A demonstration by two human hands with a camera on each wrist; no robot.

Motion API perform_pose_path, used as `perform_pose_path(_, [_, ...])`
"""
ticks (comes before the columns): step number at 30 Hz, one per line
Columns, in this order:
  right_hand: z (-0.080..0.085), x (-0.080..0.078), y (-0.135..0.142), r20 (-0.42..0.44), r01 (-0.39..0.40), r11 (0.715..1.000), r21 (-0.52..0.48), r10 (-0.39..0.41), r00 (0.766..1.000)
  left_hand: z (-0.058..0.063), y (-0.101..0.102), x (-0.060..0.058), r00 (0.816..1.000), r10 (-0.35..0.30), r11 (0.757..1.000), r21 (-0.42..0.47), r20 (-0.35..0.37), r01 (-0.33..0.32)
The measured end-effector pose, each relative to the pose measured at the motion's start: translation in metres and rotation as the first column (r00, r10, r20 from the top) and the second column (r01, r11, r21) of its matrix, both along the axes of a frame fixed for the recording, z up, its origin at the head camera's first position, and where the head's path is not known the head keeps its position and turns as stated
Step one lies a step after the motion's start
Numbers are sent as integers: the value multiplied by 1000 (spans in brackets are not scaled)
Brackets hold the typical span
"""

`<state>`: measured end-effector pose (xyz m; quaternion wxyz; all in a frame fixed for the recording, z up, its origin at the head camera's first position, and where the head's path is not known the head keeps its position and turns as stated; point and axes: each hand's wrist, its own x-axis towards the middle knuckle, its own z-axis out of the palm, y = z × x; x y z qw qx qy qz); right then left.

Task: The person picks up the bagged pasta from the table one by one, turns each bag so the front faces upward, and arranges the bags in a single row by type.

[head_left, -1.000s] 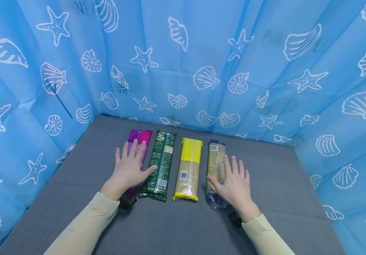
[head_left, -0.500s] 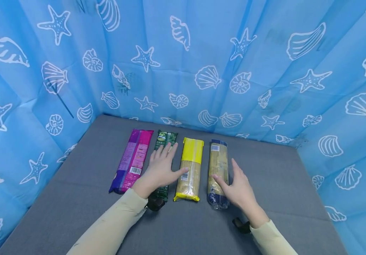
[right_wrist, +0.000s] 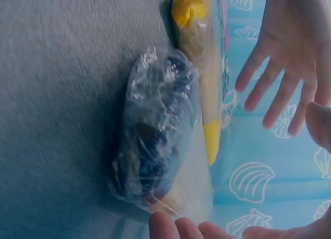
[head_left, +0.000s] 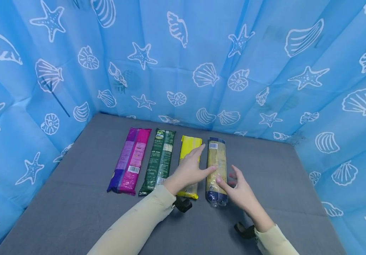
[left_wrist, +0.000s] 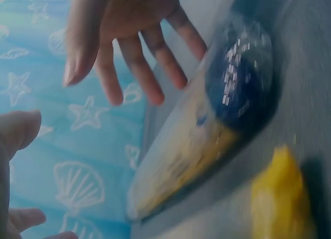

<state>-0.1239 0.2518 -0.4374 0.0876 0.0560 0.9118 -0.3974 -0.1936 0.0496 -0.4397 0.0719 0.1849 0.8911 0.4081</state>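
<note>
A clear spaghetti pack with dark blue ends (head_left: 216, 159) lies on the grey cloth, rightmost in a row of packs. My left hand (head_left: 189, 170) hovers over the yellow spaghetti pack (head_left: 190, 142), fingers straight and thumb reaching toward the blue-ended one. At the blue-ended pack's right side is my right hand (head_left: 240, 189), its fingers loosely bent and its thumb overlapping the pack's edge in the head view. In the right wrist view, the right fingertips (right_wrist: 161, 223) come right up to the wrapper. The left wrist view shows both palms apart, facing each other, holding nothing.
Left of the yellow pack lie a green spaghetti pack (head_left: 159, 159) and a purple-pink pack (head_left: 130, 161). All rest on a grey cloth-covered table (head_left: 65, 205). A blue curtain (head_left: 183, 53) with white seashell prints surrounds its back and sides.
My left hand has swept right, from over the purple-pink pack past the green one to the yellow one. My right hand has turned inward, palm toward the blue-ended pack. The packs stay in place.
</note>
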Motion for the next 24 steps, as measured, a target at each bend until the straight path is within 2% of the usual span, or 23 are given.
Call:
perform_pose_path(5, [-4,2,3,34,13,997,-74,-10,999,-5,20,-1,999,-4,997,74,45,1])
perform_pose_path(14, [-18,4,8,75,50,991,-121,-41,996,-21,40,-1,991,5,994,109,132,-19])
perform_pose_path(18, [-22,2,8,77,62,990,-125,-52,996,-27,46,-1,990,9,998,67,140,-18])
perform_pose_path(24, [-28,-2,8,110,86,989,-118,-74,991,-32,50,-3,994,19,997,-71,111,-11])
